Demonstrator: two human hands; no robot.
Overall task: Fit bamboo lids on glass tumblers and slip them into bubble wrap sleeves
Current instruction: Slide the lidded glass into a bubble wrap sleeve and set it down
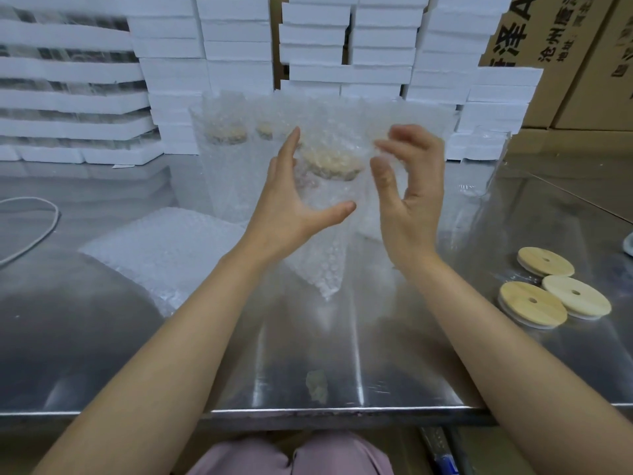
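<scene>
A white cable (32, 228) curls at the far left of a steel table (102, 337), with white foam trays (236, 46) stacked behind and a pile of flat sleeves (161, 248) lying nearer the middle. At centre a person's left hand (294, 207) grips a bubble wrap sleeve (325, 265) held above the table, thumb hooked across its front and fingers straight up its left side. Inside the sleeve sits a glass tumbler (329, 200), its bamboo lid (332, 162) showing through the wrap. Wrapped tumblers (226, 156) stand just behind. The right hand (411, 200) is at the sleeve's upper right edge, fingers curled and thumb apart from them; whether it pinches the wrap cannot be told. Further right stand an empty tumbler (489, 159) and cardboard cartons (565, 46), with three loose lids (531, 308) lying near the table's right edge
</scene>
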